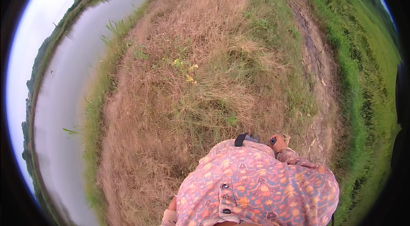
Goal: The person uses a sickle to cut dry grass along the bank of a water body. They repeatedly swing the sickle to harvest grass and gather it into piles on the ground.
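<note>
My right hand (278,144) is closed around a dark round handle (273,141), whose end faces up. The rest of that object is hidden by my hand and body. Beside it, at the front of my patterned button-up shirt (250,181), a black band and a grey piece (245,139) stick out; I cannot tell what they belong to. My left hand is out of view, and only a bit of bare arm and a pale cuff (169,214) shows at the lower left. Dry brown grass mixed with green blades (205,107) lies before me.
Calm water (64,97) runs along the left behind a green grassy edge (96,123). A bare dirt rut (315,62) curves down the right side, with tall green vegetation (362,104) beyond it. Yellowish leaves (189,69) stand in the grass ahead.
</note>
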Demonstrator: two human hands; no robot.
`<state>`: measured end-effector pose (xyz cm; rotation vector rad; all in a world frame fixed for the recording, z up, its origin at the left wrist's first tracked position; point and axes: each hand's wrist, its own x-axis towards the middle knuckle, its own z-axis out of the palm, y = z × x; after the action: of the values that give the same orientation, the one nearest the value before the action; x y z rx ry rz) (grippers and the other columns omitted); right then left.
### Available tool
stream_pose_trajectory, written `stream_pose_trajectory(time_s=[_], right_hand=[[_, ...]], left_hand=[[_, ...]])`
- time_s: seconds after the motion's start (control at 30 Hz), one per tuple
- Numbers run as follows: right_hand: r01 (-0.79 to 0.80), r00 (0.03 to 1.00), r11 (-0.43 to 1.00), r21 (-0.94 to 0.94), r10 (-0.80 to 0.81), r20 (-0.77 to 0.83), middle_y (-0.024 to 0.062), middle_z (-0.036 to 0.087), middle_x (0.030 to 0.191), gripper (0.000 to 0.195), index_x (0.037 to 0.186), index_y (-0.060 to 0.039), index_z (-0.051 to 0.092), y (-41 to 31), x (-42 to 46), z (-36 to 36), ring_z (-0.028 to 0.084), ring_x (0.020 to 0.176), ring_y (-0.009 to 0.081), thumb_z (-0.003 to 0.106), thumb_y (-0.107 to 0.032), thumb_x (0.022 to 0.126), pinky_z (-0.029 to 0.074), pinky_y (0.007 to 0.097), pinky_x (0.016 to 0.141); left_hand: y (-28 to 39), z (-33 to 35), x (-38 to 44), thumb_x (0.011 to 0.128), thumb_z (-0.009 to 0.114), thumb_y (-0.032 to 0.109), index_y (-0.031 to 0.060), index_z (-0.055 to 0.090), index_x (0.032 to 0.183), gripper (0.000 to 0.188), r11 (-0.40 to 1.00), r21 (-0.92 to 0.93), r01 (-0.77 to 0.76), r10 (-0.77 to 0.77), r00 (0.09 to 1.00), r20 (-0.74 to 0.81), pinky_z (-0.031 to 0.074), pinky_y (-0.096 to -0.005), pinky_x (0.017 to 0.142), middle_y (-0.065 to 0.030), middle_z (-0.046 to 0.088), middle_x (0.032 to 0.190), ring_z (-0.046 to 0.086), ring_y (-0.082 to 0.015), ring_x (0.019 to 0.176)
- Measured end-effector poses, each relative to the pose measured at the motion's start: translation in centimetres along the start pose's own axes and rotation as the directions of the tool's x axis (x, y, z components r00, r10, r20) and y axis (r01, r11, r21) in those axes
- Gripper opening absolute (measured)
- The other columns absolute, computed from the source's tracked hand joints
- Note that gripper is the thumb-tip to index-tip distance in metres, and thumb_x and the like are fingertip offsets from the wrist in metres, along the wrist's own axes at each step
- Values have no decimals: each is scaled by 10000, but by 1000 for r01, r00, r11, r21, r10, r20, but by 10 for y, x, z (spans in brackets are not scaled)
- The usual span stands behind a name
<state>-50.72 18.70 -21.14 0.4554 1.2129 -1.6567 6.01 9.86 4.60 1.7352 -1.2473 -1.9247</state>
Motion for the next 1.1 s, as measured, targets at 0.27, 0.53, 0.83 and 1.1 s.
stream_pose_trajectory(time_s=[0.27, 0.53, 0.83, 1.1], right_hand=[[-88, 951, 952, 294, 168, -261, 75, 481, 633, 164, 727, -80, 449, -6, 35, -61, 487, 517, 223, 467, -183, 854, 471, 329, 461], [8, 975, 998, 59, 5, -221, 57, 525, 642, 157, 716, -110, 473, -9, 53, -108, 504, 517, 214, 502, -210, 834, 439, 315, 444], [53, 984, 998, 25, -48, -173, 47, 490, 657, 55, 785, -76, 496, -55, 57, -119, 513, 567, 197, 543, -80, 814, 482, 342, 494], [23, 953, 902, 431, 110, -282, 87, 476, 644, 55, 766, -25, 468, -89, 27, -65, 496, 541, 219, 513, -53, 779, 500, 332, 471]], left_hand=[[26, 19, 39, 857, 551, 146, 20, 591, 1133, 306, 1000, 3, -2, 2, 1000, 8, 498, -320, 844, -131, 653, 1024, 641, -209, 916], [52, 47, 84, 854, 560, 142, 15, 593, 1127, 304, 1000, 17, -22, 21, 998, 62, 498, -316, 844, -128, 654, 1021, 640, -204, 916], [60, 83, 115, 850, 569, 138, 9, 595, 1121, 301, 999, 12, -31, 29, 991, 129, 498, -311, 843, -126, 655, 1017, 638, -199, 915], [73, 123, 130, 847, 577, 134, 4, 597, 1116, 299, 998, 16, -63, 60, 985, 164, 498, -307, 843, -124, 655, 1014, 637, -194, 915]])
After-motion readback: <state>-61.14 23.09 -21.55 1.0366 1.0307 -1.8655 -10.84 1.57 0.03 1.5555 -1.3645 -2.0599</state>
